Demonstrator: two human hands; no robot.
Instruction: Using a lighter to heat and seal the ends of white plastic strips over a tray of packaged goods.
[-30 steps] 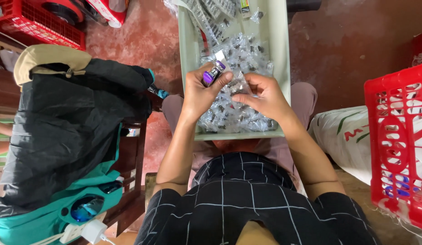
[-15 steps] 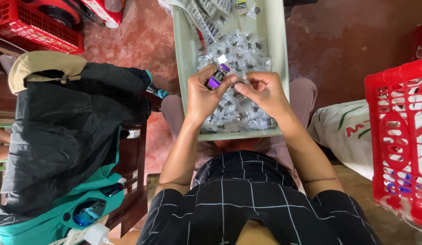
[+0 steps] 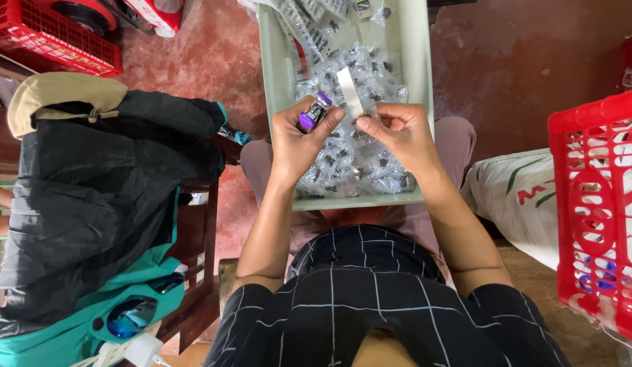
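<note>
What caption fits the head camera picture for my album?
Left hand holds a purple lighter, right hand a clear strip, over a tray.

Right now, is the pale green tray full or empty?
Nearly full: the tray holds heaps of small clear packets across most of its floor.

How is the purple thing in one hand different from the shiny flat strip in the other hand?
The purple object is short, chunky and coloured purple with a clear and dark part; the silver strip is long, thin, flat and plain grey. The left hand wraps the purple object with several fingers, while the right hand only pinches the strip's lower end, so it sticks up. Both are held over the pale tray of small clear packets.
</note>
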